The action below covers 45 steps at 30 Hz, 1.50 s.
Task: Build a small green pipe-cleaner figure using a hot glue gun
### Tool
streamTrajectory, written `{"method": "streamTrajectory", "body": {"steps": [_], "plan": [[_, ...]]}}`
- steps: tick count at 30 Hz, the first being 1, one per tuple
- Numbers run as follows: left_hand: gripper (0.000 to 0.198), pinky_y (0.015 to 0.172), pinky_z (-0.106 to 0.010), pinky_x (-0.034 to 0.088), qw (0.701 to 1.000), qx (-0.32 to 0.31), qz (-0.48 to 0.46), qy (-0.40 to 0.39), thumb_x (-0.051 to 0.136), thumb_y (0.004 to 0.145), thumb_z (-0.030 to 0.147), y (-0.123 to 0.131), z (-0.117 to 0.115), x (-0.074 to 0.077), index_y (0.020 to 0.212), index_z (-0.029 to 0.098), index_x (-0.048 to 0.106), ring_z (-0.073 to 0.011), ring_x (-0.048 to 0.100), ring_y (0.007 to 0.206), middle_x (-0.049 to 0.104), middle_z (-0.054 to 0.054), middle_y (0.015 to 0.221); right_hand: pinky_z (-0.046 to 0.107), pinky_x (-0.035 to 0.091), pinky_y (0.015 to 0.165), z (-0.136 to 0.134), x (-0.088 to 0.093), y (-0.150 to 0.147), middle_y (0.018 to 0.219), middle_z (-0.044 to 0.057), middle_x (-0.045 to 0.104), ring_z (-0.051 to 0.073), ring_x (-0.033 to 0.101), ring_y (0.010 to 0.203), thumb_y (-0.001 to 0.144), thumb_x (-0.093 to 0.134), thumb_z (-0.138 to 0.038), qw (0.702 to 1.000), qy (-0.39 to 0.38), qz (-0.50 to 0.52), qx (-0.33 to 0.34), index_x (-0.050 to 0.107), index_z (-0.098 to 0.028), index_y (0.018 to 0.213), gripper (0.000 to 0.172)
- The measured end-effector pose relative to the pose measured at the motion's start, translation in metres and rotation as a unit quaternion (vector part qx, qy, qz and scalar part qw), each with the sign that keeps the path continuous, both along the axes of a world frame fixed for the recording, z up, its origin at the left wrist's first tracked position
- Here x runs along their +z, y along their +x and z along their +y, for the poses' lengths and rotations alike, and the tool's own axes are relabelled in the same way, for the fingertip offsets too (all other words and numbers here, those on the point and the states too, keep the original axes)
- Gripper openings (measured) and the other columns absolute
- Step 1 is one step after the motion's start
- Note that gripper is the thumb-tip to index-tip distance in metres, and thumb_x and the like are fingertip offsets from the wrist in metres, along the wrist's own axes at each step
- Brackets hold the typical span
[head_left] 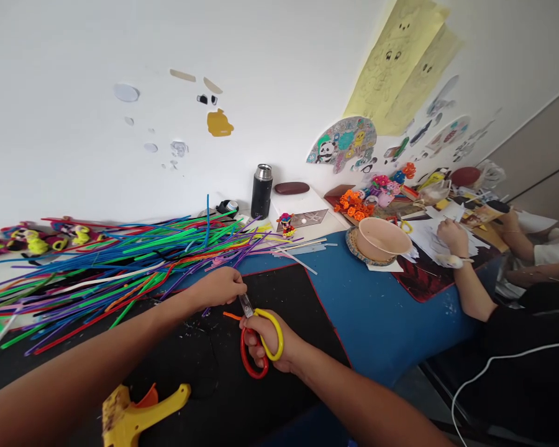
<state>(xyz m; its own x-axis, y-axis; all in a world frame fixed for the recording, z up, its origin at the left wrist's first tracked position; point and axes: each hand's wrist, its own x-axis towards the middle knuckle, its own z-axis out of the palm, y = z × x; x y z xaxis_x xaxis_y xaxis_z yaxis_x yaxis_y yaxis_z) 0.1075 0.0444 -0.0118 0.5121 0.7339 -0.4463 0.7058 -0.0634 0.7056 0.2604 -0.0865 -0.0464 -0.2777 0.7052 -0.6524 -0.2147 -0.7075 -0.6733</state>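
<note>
My right hand (266, 341) is closed through the yellow and red handles of a pair of scissors (256, 335), blades pointing up toward my other hand. My left hand (220, 287) is pinched shut just above the blades, on something I cannot make out. A short orange piece (231, 316) lies on the black mat (205, 366) right beside the scissors. A big heap of coloured pipe cleaners (112, 267) spreads over the table to the left, behind my left arm.
A yellow glue gun (135, 413) lies on the mat near my left forearm. A black flask (261, 190), a white box (302, 208) and a small figurine (286, 225) stand by the wall. A beige bowl (382, 239) sits on the blue table. At the right another person's hand (451, 236) rests on papers.
</note>
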Motion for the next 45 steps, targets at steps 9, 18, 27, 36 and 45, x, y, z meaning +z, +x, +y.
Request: {"method": "streamTrajectory", "body": {"steps": [9,18,27,36,45], "plan": [[0.038,0.059,-0.029,0.040,0.992,0.029,-0.120,-0.004,0.067,0.075,0.062,-0.040,-0.016,0.045,0.075,0.024,0.064,-0.0174,0.051,0.056,0.057,0.004,0.057,0.020,0.032,0.040,-0.013,0.001,0.007,0.058,-0.012,0.051,0.006,0.035,0.036,0.086,0.079,-0.066,0.995,0.097,0.027,0.016,0.064,-0.019,0.105,0.052],[0.042,0.064,-0.029,0.044,0.990,0.009,-0.140,-0.011,0.069,0.086,0.066,-0.071,-0.045,0.048,0.078,0.025,0.062,-0.0194,0.058,0.065,0.065,0.002,0.066,0.020,0.035,0.037,-0.001,0.024,-0.002,0.058,-0.012,0.051,0.006,0.037,0.037,0.081,0.083,-0.070,0.988,0.147,0.010,-0.043,0.064,-0.020,0.104,0.058],[0.031,0.062,-0.028,0.041,0.993,-0.034,-0.112,0.021,0.061,0.092,0.055,-0.081,-0.058,0.046,0.084,0.026,0.059,-0.0192,0.055,0.068,0.063,0.003,0.071,0.020,0.035,0.034,0.008,0.031,-0.024,0.057,-0.012,0.053,0.007,0.040,0.033,0.085,0.080,-0.068,0.980,0.198,0.015,-0.025,0.059,-0.021,0.101,0.054],[0.027,0.063,-0.028,0.038,0.994,-0.058,-0.088,0.041,0.056,0.095,0.050,-0.091,-0.055,0.039,0.085,0.024,0.058,-0.0177,0.050,0.069,0.060,0.003,0.076,0.019,0.037,0.033,0.015,0.030,-0.041,0.055,-0.012,0.054,0.007,0.042,0.032,0.084,0.082,-0.061,0.977,0.210,0.026,0.010,0.055,-0.022,0.091,0.048],[0.024,0.062,-0.028,0.035,0.992,-0.076,-0.068,0.068,0.055,0.099,0.044,-0.101,-0.054,0.038,0.086,0.024,0.058,-0.0161,0.046,0.067,0.056,0.004,0.075,0.019,0.037,0.033,0.016,0.026,-0.046,0.055,-0.012,0.054,0.007,0.041,0.032,0.086,0.081,-0.062,0.977,0.210,0.044,0.009,0.057,-0.022,0.093,0.047]]}}
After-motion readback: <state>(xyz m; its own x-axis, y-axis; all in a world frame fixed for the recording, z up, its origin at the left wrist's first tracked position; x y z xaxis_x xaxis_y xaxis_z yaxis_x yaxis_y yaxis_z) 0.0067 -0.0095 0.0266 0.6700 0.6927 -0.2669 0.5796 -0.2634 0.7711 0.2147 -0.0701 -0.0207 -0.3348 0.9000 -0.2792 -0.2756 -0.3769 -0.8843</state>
